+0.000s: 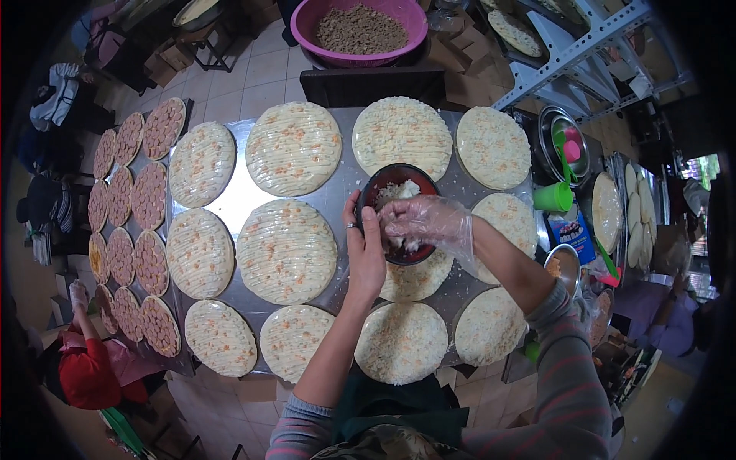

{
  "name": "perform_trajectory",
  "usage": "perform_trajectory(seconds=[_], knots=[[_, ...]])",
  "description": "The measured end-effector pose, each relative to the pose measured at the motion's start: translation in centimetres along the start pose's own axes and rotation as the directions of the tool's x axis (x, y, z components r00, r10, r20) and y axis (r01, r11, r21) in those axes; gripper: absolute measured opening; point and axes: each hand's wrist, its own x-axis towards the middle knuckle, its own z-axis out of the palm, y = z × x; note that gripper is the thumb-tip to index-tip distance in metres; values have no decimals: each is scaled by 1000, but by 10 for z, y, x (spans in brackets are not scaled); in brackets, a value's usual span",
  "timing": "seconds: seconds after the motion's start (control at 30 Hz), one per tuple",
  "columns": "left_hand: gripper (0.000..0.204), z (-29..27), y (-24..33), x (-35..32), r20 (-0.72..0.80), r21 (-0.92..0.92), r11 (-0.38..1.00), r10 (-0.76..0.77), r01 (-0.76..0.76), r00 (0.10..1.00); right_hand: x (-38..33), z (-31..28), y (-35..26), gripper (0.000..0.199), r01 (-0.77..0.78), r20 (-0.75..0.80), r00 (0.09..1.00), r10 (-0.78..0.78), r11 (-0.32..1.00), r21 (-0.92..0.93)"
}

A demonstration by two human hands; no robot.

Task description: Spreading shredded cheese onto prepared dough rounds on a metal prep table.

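Observation:
My left hand [366, 259], bare and with a ring on one finger, grips the left side of a dark bowl with a red inside [426, 177]. White crumbly topping [408, 189] lies in the bowl. My right hand [423, 221] wears a clear plastic glove and reaches into the bowl, its fingers bunched together on some of the topping. Beneath the bowl is a round flat pizza base [418, 277], partly hidden by it. Similar bases cover the metal table [239, 201], such as a pale crumb-topped one [402, 138] and one with creamy lines and orange bits [287, 249].
To the left stand meat-topped rounds [146, 195], with a person in red [92, 376] beside them. A pink basin [303, 27] of brown crumbs is beyond the table. At the right are a green cup [553, 197], metal bowls [568, 261] and a metal rack [571, 57].

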Motion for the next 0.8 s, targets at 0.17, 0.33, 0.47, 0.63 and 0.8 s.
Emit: perform_trajectory(seconds=[0.17, 0.33, 0.47, 0.63, 0.8], knots=[[54, -17, -9, 5, -50, -51, 997, -61, 59, 997, 2, -36, -31, 28, 87, 4, 996, -87, 996, 14], [58, -50, -22, -15, -40, -282, 951, -141, 124, 989, 23, -100, -50, 16, -158, -348, 937, -7, 882, -443], [63, -64, 1, -48, -122, -284, 944, -211, 170, 970, 53, -144, -38, 14, -189, -356, 878, -319, 451, -872], [64, -83, 18, -81, -167, -236, 954, -224, 182, 960, 51, -188, -47, 13, -331, -448, 725, -523, 307, -892], [64, -91, 25, -100, -189, -242, 949, -249, 200, 950, 53, -182, -47, 12, -294, -394, 761, -516, 266, -918]])
